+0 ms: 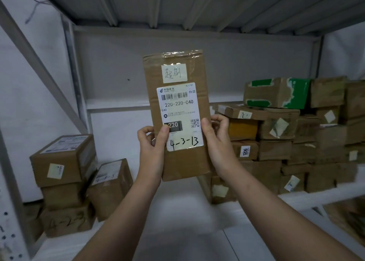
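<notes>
Metal shelving (177,205) backs the scene; at frame centre you hold the cardboard parcel (175,162) upright. Your left hand (152,148) and right hand (217,142) pinch its lower sides, thumbs on the shipping label (178,106), fingers curled behind, mostly hidden.

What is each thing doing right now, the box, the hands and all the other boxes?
parcel: taped shut, upright, held above the shelf, label facing us.
left hand: grips the parcel's left edge.
right hand: grips its right edge.
left boxes: shut, stacked.
right boxes: shut, piled high.
green-taped box: shut, on top of the pile.
</notes>
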Action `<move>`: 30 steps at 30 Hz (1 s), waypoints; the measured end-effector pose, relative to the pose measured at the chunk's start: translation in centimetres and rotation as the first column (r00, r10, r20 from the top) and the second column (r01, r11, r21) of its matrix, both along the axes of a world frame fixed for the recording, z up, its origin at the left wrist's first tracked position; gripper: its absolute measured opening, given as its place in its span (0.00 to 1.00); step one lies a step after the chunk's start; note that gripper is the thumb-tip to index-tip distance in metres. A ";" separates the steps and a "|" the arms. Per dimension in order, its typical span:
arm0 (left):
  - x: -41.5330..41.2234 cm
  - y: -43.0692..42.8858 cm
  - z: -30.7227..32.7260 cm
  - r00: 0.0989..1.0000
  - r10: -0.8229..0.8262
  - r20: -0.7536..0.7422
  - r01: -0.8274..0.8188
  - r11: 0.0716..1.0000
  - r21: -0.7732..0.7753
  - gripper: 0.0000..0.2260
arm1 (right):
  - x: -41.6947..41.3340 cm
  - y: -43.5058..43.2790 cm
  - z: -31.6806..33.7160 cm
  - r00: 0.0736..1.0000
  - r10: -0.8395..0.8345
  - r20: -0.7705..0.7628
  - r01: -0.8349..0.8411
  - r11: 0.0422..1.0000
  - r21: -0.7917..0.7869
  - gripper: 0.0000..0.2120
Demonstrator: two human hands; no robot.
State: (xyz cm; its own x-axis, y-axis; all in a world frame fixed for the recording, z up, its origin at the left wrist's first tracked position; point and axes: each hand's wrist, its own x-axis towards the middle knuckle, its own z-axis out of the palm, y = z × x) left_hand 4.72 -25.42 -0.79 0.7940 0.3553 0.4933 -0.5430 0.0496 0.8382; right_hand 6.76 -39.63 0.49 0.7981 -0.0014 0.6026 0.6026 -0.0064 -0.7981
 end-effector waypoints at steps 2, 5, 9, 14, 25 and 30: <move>-1.1 -1.1 -0.8 1.000 0.004 -0.010 -0.004 1.000 -0.010 0.20 | -1.2 -1.1 -0.8 1.000 0.011 -0.012 -0.011 1.000 0.009 0.13; -2.8 -3.5 -2.2 0.999 -0.006 -0.049 0.004 0.999 -0.034 0.17 | -3.2 -3.6 -2.4 0.999 -0.010 -0.050 0.011 1.000 0.013 0.12; -5.0 -8.8 -4.6 0.989 -0.064 -0.130 0.057 0.997 -0.058 0.15 | -5.8 -8.6 -5.3 0.990 -0.075 -0.121 0.079 0.997 0.025 0.13; -7.7 -18.0 -8.1 0.957 -0.180 -0.227 0.167 0.983 -0.074 0.11 | -9.7 -17.7 -9.1 0.953 -0.204 -0.223 0.215 0.976 0.025 0.13; -15.3 -40.2 -17.2 0.709 -0.471 -0.526 0.487 0.865 -0.118 0.17 | -22.0 -39.7 -18.5 0.742 -0.421 -0.522 0.479 0.877 -0.028 0.19; -16.4 -47.6 -20.5 0.612 -0.506 -0.608 0.594 0.802 -0.070 0.18 | -25.7 -46.8 -22.1 0.687 -0.375 -0.623 0.534 0.841 0.083 0.21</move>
